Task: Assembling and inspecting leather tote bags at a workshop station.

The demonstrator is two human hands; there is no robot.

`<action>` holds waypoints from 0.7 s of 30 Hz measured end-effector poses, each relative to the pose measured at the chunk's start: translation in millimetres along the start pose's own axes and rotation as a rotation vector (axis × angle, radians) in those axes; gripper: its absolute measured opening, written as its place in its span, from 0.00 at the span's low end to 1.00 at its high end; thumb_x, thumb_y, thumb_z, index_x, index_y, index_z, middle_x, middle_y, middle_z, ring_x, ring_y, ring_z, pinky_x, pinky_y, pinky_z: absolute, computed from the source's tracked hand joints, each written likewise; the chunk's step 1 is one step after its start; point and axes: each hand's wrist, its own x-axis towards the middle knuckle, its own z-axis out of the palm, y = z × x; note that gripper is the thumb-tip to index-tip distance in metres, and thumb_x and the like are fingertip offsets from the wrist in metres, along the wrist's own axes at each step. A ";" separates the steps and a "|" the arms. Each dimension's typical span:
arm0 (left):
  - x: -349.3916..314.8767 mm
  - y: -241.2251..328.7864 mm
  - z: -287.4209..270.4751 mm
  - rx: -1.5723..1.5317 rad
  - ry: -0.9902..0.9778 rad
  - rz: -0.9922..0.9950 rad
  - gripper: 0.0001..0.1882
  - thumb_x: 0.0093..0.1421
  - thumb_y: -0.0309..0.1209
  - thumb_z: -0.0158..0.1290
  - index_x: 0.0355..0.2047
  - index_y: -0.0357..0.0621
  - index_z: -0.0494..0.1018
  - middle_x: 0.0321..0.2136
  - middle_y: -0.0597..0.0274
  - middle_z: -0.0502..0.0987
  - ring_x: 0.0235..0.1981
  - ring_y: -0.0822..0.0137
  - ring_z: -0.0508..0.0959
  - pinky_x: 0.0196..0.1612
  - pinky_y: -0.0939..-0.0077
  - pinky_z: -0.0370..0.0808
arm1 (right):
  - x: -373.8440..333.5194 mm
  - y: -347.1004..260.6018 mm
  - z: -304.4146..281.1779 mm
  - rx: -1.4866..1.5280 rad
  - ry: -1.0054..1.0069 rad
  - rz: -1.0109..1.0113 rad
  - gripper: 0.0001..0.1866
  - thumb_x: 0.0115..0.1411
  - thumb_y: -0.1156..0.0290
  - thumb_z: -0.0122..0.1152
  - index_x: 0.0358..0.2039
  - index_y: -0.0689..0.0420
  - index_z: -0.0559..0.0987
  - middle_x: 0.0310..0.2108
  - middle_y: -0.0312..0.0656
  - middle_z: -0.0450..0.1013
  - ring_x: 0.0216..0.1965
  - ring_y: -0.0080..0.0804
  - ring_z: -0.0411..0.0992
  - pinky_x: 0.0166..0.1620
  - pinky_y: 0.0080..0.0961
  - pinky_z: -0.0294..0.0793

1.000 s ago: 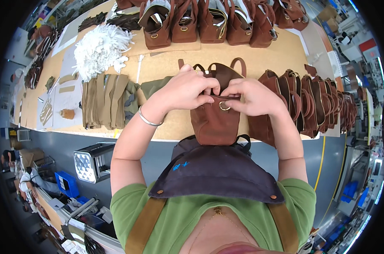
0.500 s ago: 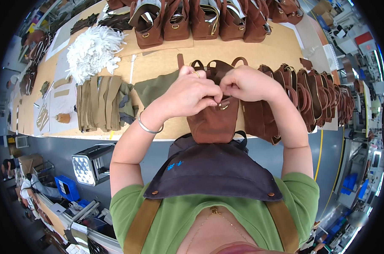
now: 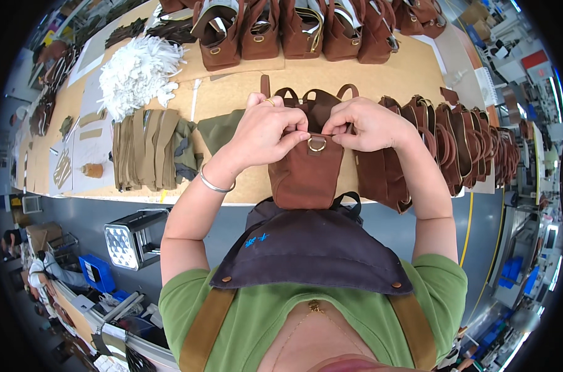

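Observation:
A brown leather handbag [image 3: 304, 178] stands at the near edge of the table, with a gold-coloured ring [image 3: 317, 144] on the side facing me. My left hand [image 3: 274, 128] pinches the bag's top edge just left of the ring. On the right of the ring, my right hand [image 3: 369, 126] pinches the same edge between thumb and fingers. The bag's dark inside and its loop handles show beyond my hands. Behind my left hand lies a piece of olive fabric [image 3: 219, 129], partly covered by it.
More brown bags [image 3: 303, 37] stand in a row at the table's far side. Others [image 3: 443, 133] are packed together on the right. To the left are a stack of olive strips [image 3: 146, 149], a white heap of strips [image 3: 139, 71] and a small orange-brown spool [image 3: 93, 170].
My hands have moved apart along the bag's rim, uncovering the ring between them. The bag has shifted slightly left.

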 end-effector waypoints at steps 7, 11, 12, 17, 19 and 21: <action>-7.6 -1.2 -9.1 -0.056 -0.026 -0.007 0.06 0.54 0.38 0.64 0.26 0.53 0.79 0.17 0.73 0.74 0.26 0.69 0.67 0.43 0.69 0.54 | 1.8 -1.7 1.9 -0.004 -0.014 0.008 0.06 0.56 0.73 0.65 0.33 0.59 0.83 0.26 0.41 0.75 0.30 0.33 0.75 0.33 0.31 0.71; -10.4 -2.9 -7.6 -0.018 -0.004 0.036 0.06 0.55 0.38 0.63 0.25 0.54 0.81 0.18 0.73 0.74 0.26 0.69 0.65 0.42 0.69 0.54 | 1.7 1.3 8.9 -0.076 0.010 -0.066 0.06 0.57 0.73 0.63 0.35 0.58 0.82 0.27 0.41 0.75 0.30 0.37 0.75 0.33 0.32 0.71; -11.1 -3.8 -6.5 -0.021 -0.010 0.029 0.06 0.55 0.38 0.63 0.25 0.54 0.81 0.18 0.73 0.74 0.26 0.69 0.65 0.42 0.69 0.54 | 2.7 0.4 10.1 -0.104 0.011 -0.073 0.06 0.57 0.73 0.63 0.35 0.58 0.82 0.28 0.41 0.75 0.30 0.38 0.75 0.34 0.32 0.71; -10.4 -0.7 -7.8 -0.032 -0.078 -0.010 0.05 0.56 0.38 0.62 0.26 0.54 0.81 0.17 0.73 0.73 0.26 0.69 0.64 0.42 0.69 0.53 | 6.6 -6.6 13.0 -0.010 -0.033 0.020 0.08 0.59 0.70 0.61 0.39 0.53 0.82 0.29 0.41 0.76 0.33 0.40 0.75 0.37 0.34 0.72; -11.1 -1.9 -3.9 -0.016 -0.067 0.016 0.04 0.56 0.37 0.62 0.28 0.55 0.81 0.18 0.74 0.73 0.27 0.69 0.65 0.42 0.69 0.53 | 6.4 -1.7 17.1 -0.027 0.010 -0.036 0.08 0.58 0.70 0.61 0.38 0.53 0.82 0.29 0.40 0.76 0.33 0.40 0.75 0.37 0.35 0.72; -10.7 -4.5 -5.4 -0.020 -0.081 0.026 0.03 0.56 0.37 0.62 0.29 0.56 0.81 0.19 0.74 0.73 0.28 0.69 0.67 0.43 0.69 0.54 | 7.6 -0.4 17.4 -0.059 0.033 -0.065 0.08 0.58 0.70 0.62 0.38 0.54 0.82 0.30 0.40 0.76 0.33 0.41 0.75 0.37 0.35 0.72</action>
